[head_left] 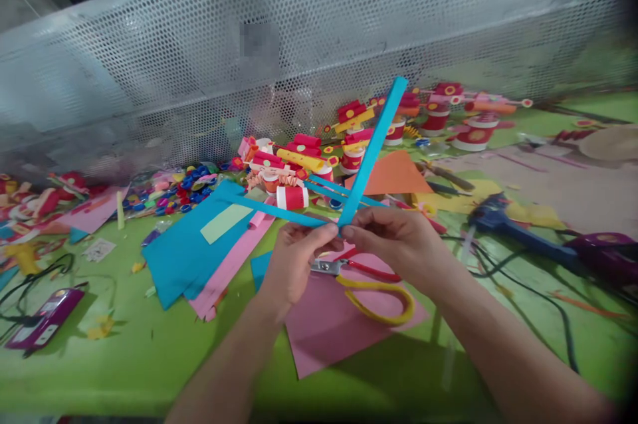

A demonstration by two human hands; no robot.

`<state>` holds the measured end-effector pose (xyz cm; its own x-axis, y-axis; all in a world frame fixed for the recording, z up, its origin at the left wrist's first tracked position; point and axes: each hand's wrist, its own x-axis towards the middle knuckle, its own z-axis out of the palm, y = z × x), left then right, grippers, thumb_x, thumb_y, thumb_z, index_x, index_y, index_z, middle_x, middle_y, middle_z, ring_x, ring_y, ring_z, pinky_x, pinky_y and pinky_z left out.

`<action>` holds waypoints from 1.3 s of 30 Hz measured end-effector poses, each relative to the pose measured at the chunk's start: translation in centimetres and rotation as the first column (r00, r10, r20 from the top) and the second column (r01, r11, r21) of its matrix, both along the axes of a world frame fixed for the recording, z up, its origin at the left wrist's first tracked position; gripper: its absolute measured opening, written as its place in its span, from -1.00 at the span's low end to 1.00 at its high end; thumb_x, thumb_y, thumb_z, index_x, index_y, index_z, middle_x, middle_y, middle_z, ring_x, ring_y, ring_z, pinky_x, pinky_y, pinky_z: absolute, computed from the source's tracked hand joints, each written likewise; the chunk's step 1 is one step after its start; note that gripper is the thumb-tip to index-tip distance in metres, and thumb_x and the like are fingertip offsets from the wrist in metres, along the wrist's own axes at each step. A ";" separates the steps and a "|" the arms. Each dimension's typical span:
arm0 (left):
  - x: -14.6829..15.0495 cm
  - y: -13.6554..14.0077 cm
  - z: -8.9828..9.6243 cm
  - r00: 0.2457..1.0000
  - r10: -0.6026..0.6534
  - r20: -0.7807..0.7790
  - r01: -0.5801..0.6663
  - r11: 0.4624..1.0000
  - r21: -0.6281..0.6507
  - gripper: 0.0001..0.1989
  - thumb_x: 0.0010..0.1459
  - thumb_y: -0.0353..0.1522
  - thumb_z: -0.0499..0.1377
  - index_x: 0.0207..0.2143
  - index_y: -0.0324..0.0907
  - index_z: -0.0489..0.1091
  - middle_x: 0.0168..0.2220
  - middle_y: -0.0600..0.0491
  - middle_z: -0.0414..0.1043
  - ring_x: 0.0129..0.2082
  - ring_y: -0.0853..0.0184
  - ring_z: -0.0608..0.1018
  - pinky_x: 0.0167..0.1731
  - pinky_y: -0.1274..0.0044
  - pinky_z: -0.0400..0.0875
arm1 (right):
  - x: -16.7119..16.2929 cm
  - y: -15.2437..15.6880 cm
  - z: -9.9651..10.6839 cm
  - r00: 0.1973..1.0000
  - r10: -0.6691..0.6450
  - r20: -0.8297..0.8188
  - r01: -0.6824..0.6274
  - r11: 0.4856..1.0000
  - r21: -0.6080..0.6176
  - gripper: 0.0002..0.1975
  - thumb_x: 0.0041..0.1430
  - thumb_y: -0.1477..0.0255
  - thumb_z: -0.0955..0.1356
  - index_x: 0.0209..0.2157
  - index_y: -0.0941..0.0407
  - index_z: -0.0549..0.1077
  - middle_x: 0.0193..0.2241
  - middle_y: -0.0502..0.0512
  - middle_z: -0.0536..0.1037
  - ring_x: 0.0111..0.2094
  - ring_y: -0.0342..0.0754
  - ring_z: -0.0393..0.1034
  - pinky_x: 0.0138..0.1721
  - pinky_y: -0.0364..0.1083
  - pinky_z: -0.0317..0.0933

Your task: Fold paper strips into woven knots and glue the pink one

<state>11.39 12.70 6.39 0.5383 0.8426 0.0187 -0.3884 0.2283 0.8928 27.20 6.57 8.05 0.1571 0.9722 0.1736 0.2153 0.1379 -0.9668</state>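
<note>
My left hand (298, 258) and my right hand (393, 238) meet above the table, each with its fingers closed on a blue paper strip (375, 151). One length of the strip rises up and to the right from between my fingertips; another stretches out to the left, so it bends sharply at my hands. Beneath them lies a pair of scissors (381, 304) with one red and one yellow handle, its blades partly hidden by my left hand. Under the scissors is a sheet of pink paper (329, 337).
Blue sheets (184, 244) and a pink strip (232, 264) lie left. Paper-cup models (292, 198) line the perforated metal screen (199, 58). A blue glue gun (528, 234) with black cable (543, 298) sits right, a purple power strip (47, 318) left, on the green table (164, 364).
</note>
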 end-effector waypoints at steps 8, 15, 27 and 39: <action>0.6 0.0 -0.8 0.993 0.114 -0.038 -0.111 0.992 0.068 -0.86 0.09 -0.27 0.37 -0.38 -0.16 0.60 -0.44 0.07 0.57 -0.46 0.43 0.55 -0.30 0.53 0.50 | -0.2 0.3 -0.7 0.997 -0.054 -0.059 0.055 0.998 0.013 -0.71 0.00 0.16 0.54 -0.38 0.10 0.61 -0.45 0.08 0.60 -0.44 -0.05 0.43 -0.45 -0.07 0.37; 0.5 -0.2 -0.2 0.997 0.081 0.003 -0.081 0.995 -0.067 -0.83 0.01 -0.28 0.41 -0.44 -0.20 0.57 -0.51 0.09 0.52 -0.51 0.46 0.52 -0.33 0.56 0.49 | -0.3 1.0 -1.9 0.982 -0.040 -0.185 0.051 0.997 0.057 -0.72 -0.06 0.23 0.58 -0.34 0.08 0.60 -0.43 0.04 0.58 -0.42 -0.06 0.43 -0.41 -0.07 0.39; 0.6 0.0 -0.8 0.995 0.049 0.086 -0.035 0.987 -0.155 -0.81 0.03 -0.27 0.40 -0.42 -0.23 0.56 -0.47 0.05 0.54 -0.47 0.41 0.54 -0.28 0.50 0.47 | -0.2 1.3 -1.6 0.997 -0.070 -0.016 0.072 0.978 0.194 -0.89 0.09 0.34 0.47 -0.30 0.03 0.62 -0.32 0.09 0.62 -0.35 0.01 0.50 -0.40 -0.04 0.41; 0.9 -0.3 -0.1 0.992 0.069 0.107 -0.051 0.986 -0.156 -0.73 -0.05 -0.23 0.45 -0.36 -0.22 0.58 -0.38 0.00 0.61 -0.44 0.35 0.58 -0.39 0.52 0.44 | 0.0 1.4 -1.4 0.978 -0.105 0.181 0.042 0.945 0.323 -0.86 0.19 0.43 0.40 -0.26 0.02 0.65 -0.33 0.08 0.62 -0.44 -0.07 0.47 -0.48 -0.09 0.40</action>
